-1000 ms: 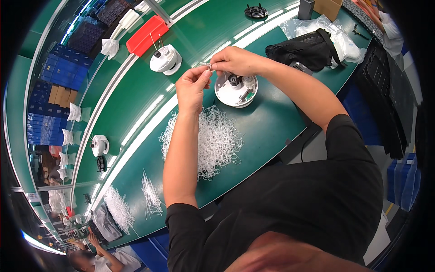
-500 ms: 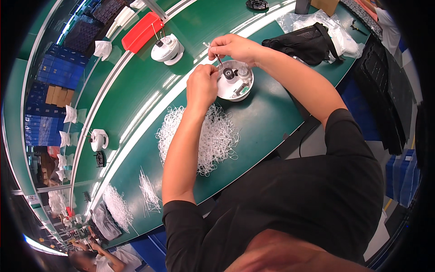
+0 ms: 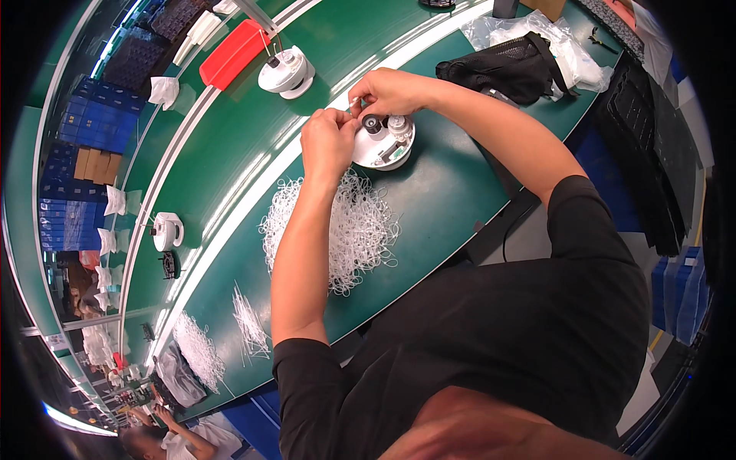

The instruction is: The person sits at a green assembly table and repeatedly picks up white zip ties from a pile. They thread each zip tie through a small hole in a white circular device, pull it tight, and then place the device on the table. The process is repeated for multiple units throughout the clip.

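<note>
A round white device housing (image 3: pixel 382 158) sits on the green bench, with a black cylindrical part (image 3: pixel 372 123), a pale round part and a small green circuit board inside. At its far left edge my two hands meet. My right hand (image 3: pixel 389 90) reaches over from the far side, fingers pinched on a thin wire, of which a small white end (image 3: pixel 354 104) shows. My left hand (image 3: pixel 328 139) is closed beside it, thumb and forefinger together at the housing's rim. What the left fingertips hold is hidden.
A pile of looped white cable ties (image 3: pixel 360 234) lies nearer me, partly behind my left forearm; straight ties (image 3: pixel 250 326) lie left. Similar white devices (image 3: pixel 287 73) and a red bin (image 3: pixel 234 54) stand beyond. A black mesh bag (image 3: pixel 502 70) lies at right.
The housing now appears slightly farther left and nearer the hands. My right hand has come down and left, its fingertips meeting my left hand's; the wire stretch below it is now hidden.
</note>
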`<action>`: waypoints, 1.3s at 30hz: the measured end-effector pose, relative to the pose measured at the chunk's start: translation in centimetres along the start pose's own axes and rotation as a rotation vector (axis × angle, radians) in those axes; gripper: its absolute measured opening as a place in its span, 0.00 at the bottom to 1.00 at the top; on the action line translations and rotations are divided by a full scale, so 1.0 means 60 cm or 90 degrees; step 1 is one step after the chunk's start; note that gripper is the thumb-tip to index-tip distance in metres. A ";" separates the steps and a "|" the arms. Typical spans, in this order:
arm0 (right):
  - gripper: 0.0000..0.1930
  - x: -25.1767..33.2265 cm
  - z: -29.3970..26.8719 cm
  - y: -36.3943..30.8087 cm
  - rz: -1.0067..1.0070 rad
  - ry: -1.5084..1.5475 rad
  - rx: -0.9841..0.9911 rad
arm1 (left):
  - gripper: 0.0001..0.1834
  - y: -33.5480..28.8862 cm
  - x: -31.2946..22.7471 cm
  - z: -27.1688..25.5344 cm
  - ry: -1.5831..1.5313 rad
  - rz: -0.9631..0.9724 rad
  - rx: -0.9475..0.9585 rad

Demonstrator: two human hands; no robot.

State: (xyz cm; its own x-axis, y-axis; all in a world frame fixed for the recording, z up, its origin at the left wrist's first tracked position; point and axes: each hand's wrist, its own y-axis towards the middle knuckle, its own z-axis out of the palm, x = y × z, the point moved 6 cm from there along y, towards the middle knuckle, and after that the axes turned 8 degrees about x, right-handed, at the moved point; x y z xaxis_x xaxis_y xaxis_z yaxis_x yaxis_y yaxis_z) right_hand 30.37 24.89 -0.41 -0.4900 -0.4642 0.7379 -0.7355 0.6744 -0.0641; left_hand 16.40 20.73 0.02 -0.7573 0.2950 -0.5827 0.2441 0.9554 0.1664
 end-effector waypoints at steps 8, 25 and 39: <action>0.06 0.006 -0.017 0.004 -0.074 -0.212 0.060 | 0.05 0.014 0.009 -0.016 0.007 -0.001 0.020; 0.10 0.061 -0.025 -0.008 0.180 -0.158 -0.175 | 0.26 0.194 0.286 -0.018 -0.831 -0.244 -0.092; 0.17 -0.127 -0.165 0.112 0.437 -0.124 -0.551 | 0.18 0.061 0.229 -0.078 -0.871 -0.206 -0.032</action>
State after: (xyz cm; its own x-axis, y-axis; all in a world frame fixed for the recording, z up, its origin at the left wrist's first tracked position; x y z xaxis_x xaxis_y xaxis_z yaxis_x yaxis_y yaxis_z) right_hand 33.79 38.61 0.19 -0.7873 0.1292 0.6028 0.2552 0.9584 0.1278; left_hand 4.04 28.36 -3.66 0.4124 -0.1565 -0.8975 0.1316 0.9850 -0.1113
